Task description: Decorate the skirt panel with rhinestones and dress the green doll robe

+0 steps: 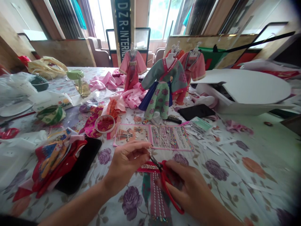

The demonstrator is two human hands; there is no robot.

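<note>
My right hand (188, 185) is closed round the red handles of a pair of scissors (172, 201). Their dark blades reach up and left to the fingertips of my left hand (129, 157). The left fingers are pinched together on a small pale strand, likely beads, too small to make out. Below both hands lies a red band (149, 167) set with rhinestones, partly hidden by my fingers. Strings of beads (160, 197) hang from it over a mauve strip, with a green piece of cloth (146, 191) alongside. Just beyond is a sheet (171, 138) bearing bead strands.
Small dressed figures stand at the back, including one in a teal jacket (174, 73). A phone (196, 111) lies right of it. At left are a dark flat object (80, 166), folded red cloth (58, 163) and a round tub (105, 124). Paper strips (209, 146) litter the right side.
</note>
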